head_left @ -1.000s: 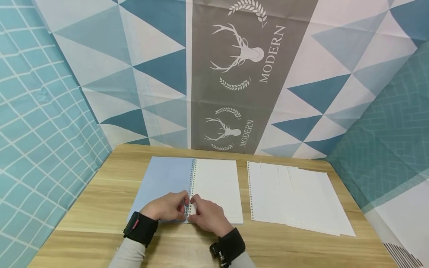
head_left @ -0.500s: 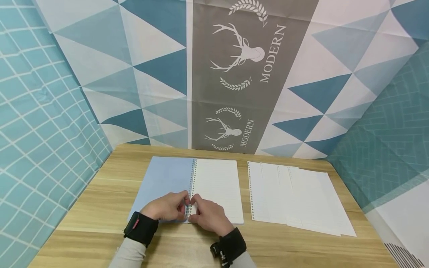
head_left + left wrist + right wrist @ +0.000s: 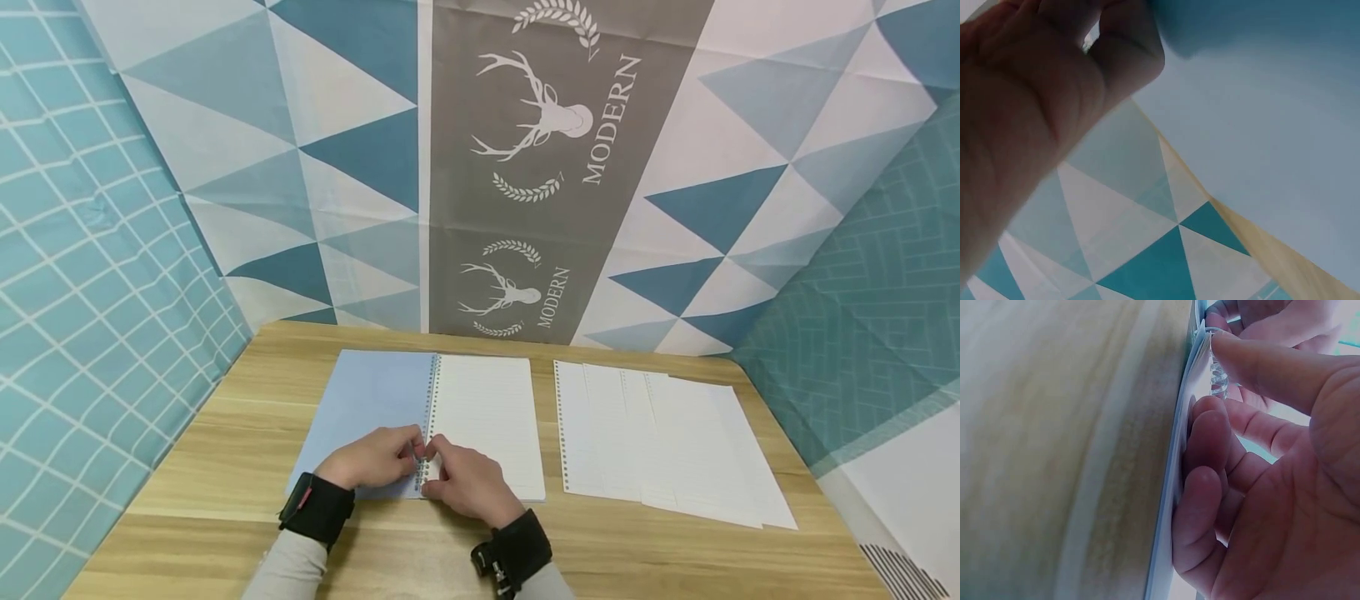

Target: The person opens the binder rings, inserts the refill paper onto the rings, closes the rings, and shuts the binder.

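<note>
An open ring-bound notebook (image 3: pixel 486 400) lies on the table, pale blue cover to the left and ruled white pages to the right. Along its middle run clear binder rings (image 3: pixel 1217 378). My left hand (image 3: pixel 377 457) is at the near end of the rings from the cover side, fingers curled at the binding. From the page side my right hand (image 3: pixel 468 478) pinches the same stretch, its thumb on the rings in the right wrist view. The two hands nearly touch. In the left wrist view, my own left fingers (image 3: pixel 1129 53) hide the contact.
Several loose punched sheets (image 3: pixel 697 454) overlap in a fan on the wooden table (image 3: pixel 622 550), right of the notebook. A patterned cloth (image 3: pixel 502 167) hangs behind the table, with a blue grid cloth (image 3: pixel 90 275) at the left.
My left hand's fingers have shifted very slightly at the rings. The right hand, the notebook and the loose sheets stay where they were.
</note>
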The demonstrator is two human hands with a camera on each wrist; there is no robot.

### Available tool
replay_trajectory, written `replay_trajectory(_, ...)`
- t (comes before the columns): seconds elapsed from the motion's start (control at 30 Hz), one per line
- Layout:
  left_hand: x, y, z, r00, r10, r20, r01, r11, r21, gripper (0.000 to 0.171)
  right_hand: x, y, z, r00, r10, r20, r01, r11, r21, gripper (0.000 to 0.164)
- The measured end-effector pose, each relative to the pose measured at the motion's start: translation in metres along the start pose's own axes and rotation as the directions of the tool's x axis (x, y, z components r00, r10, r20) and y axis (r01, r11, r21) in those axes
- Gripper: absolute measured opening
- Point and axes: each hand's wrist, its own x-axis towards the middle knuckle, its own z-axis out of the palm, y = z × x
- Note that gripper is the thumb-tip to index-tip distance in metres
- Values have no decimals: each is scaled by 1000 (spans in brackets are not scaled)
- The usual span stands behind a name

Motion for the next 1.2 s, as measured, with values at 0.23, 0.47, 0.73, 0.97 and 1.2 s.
replay_trajectory(0.23, 3, 3, 4, 998, -7, -61, 8, 1000, 24, 14, 0, 0, -1, 1000, -3, 5, 3, 1000, 11, 36)
replay_trajectory(0.47, 3, 5, 5, 997, -21, -75, 24, 999, 36, 15, 0, -1, -2, 1000, -12, 7, 12, 1000, 2, 36)
replay_trajectory(0.73, 5, 6, 8, 996, -2, -93, 12, 994, 111, 18, -2, -1, -5, 1000, -16, 17, 16, 1000, 17, 35)
replay_trajectory(0.97, 6, 4, 6, 998, -11, -68, 17, 997, 80, 17, -1, 0, -4, 999, -17, 28, 16, 999, 40, 34)
replay_trajectory(1.2, 6, 1, 7, 997, -18, -69, 23, 997, 69, 17, -2, 1, -4, 999, -32, 6, 31, 998, 47, 20)
